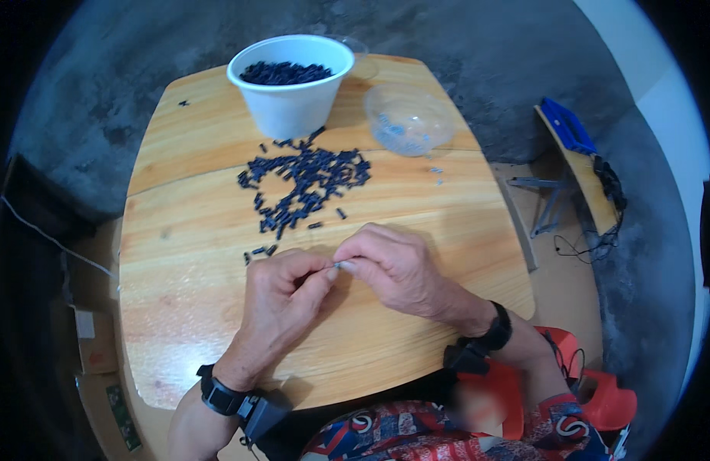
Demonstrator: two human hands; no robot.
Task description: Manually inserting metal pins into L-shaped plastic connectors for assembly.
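Above the near middle of the table, my left hand [284, 298] and my right hand [397, 269] meet fingertip to fingertip. Both are closed in a pinch, thumb against forefinger. A tiny greyish thing shows between the fingertips, too small and too covered to name. Just beyond the hands lies a loose heap of small black cylindrical parts [305, 180]. A few of these black pieces [261, 251] lie apart from the heap, close to my left hand's knuckles.
A white tub [289, 107] full of black parts stands at the back of the wooden table [193, 292]. To its right is a clear plastic bowl [416, 123] with small bluish pieces; several more [438, 174] lie beside it. A red chair [608, 399] stands at the near right.
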